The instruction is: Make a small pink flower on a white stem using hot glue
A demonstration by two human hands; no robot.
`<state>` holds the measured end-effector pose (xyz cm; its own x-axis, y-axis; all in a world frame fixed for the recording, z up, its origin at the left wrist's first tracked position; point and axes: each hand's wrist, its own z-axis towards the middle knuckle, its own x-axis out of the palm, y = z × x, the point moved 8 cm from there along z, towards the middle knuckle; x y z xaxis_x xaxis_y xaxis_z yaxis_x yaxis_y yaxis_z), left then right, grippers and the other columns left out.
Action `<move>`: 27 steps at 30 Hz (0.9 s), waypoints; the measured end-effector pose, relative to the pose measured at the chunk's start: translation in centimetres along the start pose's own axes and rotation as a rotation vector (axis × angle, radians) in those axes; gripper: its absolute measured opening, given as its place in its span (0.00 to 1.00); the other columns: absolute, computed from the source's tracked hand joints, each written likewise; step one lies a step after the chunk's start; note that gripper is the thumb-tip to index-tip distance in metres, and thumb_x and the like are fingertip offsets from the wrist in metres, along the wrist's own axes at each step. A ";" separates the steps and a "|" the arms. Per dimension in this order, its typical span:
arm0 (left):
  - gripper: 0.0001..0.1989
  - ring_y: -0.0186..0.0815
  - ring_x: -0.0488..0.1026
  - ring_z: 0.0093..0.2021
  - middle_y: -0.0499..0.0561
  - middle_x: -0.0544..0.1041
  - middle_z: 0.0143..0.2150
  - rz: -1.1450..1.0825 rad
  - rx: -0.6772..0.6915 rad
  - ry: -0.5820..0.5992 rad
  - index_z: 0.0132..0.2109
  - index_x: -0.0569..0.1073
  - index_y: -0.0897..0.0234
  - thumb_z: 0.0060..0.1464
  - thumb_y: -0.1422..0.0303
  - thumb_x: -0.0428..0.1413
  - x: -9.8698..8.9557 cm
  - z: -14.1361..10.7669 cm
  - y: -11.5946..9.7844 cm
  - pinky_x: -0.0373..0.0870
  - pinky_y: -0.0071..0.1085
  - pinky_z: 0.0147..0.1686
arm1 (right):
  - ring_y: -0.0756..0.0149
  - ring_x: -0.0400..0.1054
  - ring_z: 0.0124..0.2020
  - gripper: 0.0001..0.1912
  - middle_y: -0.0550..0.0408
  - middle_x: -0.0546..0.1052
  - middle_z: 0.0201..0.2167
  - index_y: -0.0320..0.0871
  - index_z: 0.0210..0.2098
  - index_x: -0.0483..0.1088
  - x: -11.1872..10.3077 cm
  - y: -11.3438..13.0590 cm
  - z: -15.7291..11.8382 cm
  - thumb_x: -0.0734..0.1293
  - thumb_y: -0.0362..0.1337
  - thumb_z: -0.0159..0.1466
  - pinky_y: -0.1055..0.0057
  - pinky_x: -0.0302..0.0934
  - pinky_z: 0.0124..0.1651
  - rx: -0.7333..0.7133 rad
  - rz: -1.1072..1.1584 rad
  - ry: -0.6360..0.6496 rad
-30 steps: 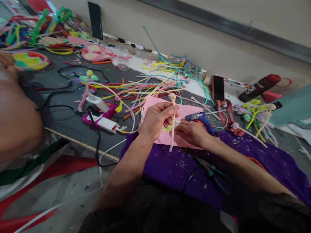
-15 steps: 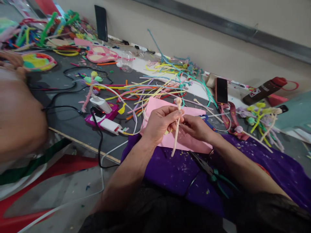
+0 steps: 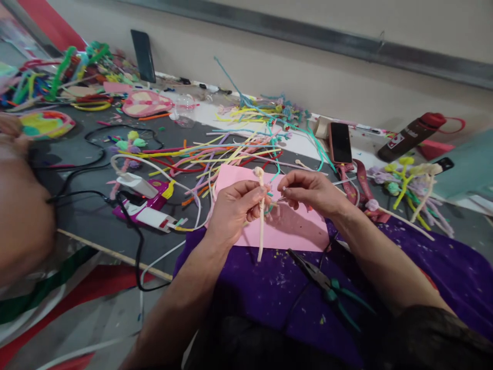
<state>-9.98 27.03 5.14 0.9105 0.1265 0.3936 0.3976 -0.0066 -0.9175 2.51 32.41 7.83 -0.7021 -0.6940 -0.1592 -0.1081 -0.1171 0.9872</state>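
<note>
Pinching closed, left hand holds 1 cream stem, right hand something tiny.

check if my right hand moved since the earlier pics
Yes, the right hand has moved: forward, away from your body, and now closer to the cased smartphone.

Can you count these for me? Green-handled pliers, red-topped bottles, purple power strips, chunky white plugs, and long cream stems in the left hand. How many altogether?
Green-handled pliers: 1
Red-topped bottle: 1
Purple power strip: 1
Chunky white plugs: 2
Long cream stem in the left hand: 1
Total: 6
</note>
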 end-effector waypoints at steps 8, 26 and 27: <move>0.08 0.21 0.62 0.15 0.46 0.74 0.22 0.069 -0.039 0.004 0.32 0.75 0.67 0.45 0.67 0.60 0.2 0.0 0.7 0.54 0.18 0.13 | 0.79 0.62 0.15 0.08 0.62 0.70 0.16 0.38 0.29 0.70 -0.9 -0.7 0.0 0.68 0.37 0.55 0.84 0.52 0.14 0.018 0.067 -0.119; 0.08 0.21 0.63 0.16 0.46 0.75 0.23 0.140 -0.078 -0.008 0.29 0.73 0.67 0.45 0.66 0.61 0.4 0.0 1.5 0.52 0.17 0.13 | 0.79 0.58 0.16 0.06 0.62 0.68 0.19 0.39 0.29 0.70 1.1 -1.0 0.0 0.68 0.36 0.56 0.80 0.52 0.17 -0.071 0.260 -0.107; 0.08 0.21 0.63 0.16 0.46 0.75 0.23 0.140 -0.070 -0.006 0.29 0.73 0.67 0.45 0.66 0.61 0.5 0.0 1.5 0.52 0.17 0.13 | 0.79 0.58 0.16 0.06 0.62 0.68 0.20 0.39 0.29 0.70 1.3 -1.0 -0.1 0.67 0.36 0.56 0.80 0.52 0.17 -0.071 0.257 -0.091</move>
<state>-8.98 27.06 3.99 0.9571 0.1256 0.2611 0.2735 -0.0938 -0.9573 1.80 31.60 6.62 -0.7606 -0.6414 0.1006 0.1286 0.0031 0.9917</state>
